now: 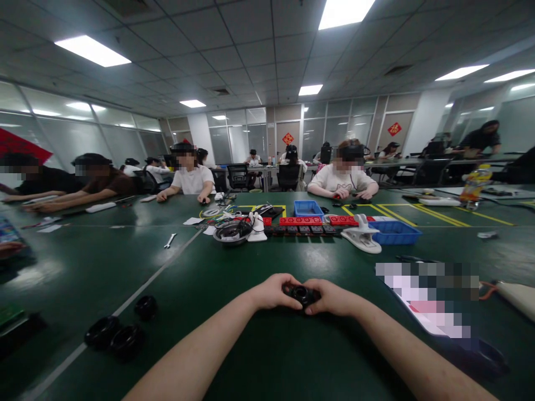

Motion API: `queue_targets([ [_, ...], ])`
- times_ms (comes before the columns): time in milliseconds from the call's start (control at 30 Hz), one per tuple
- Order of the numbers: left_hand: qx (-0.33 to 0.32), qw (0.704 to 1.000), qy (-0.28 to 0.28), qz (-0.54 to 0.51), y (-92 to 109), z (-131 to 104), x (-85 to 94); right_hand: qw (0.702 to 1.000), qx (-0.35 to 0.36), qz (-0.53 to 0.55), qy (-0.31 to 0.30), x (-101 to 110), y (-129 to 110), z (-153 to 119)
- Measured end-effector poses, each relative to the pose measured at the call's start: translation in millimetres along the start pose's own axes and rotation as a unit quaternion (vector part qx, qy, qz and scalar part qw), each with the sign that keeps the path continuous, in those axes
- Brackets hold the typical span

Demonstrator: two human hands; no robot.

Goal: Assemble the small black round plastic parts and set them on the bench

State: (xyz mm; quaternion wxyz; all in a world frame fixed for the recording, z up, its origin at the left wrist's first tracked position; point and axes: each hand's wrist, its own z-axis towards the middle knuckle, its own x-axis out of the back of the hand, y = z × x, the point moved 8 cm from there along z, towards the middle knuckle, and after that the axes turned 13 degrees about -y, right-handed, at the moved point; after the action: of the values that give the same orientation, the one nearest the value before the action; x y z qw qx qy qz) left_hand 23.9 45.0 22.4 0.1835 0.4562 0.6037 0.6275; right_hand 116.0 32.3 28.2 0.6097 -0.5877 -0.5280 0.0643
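Note:
Both my hands grip one small black ring-shaped part [301, 293] with a round hole in its top, just above the green table [234, 351]. My left hand [278, 291] is closed on its left side, thumb toward me. From the right, my right hand [328, 296] pinches the same part between thumb and fingers. The fingers cover much of it, so its exact kind is unclear. Off to the left, three similar black rings [146, 307] lie in a loose group on the tabletop.
Blue bins [395, 233], a white clip stand [363, 234], red blocks [300, 220] and a dish of cables [232, 230] stand across the middle. A wrench [170, 240] lies left; a pixelated flat object [430, 303] lies right. Several people sit around the table.

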Motion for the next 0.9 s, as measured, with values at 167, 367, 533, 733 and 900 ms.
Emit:
queue_targets([
  [167, 0.001, 1.000, 0.004, 0.001, 0.7, -1.3, -0.2, 1.000, 0.001, 0.007, 0.002, -1.0, 1.6, 0.6],
  [367, 0.006, 1.000, 0.016, -0.003, 1.7, -1.1, -1.3, 1.000, 0.000, -0.004, 0.008, -0.8, 3.5, 1.0],
  [533, 0.011, 0.998, 0.048, 0.025, 0.1, -1.1, 0.6, 1.000, -0.003, -0.011, 0.018, 0.1, 3.3, 1.8],
  [733, 0.022, 0.994, 0.082, 0.064, 5.2, -1.6, 0.8, 0.998, -0.027, -0.031, 0.047, 2.6, 9.8, 2.7],
  [900, 0.045, 0.988, 0.112, 0.100, 8.8, -3.9, 0.7, 0.995, -0.034, -0.052, 0.076, 6.4, 15.4, 3.7],
])
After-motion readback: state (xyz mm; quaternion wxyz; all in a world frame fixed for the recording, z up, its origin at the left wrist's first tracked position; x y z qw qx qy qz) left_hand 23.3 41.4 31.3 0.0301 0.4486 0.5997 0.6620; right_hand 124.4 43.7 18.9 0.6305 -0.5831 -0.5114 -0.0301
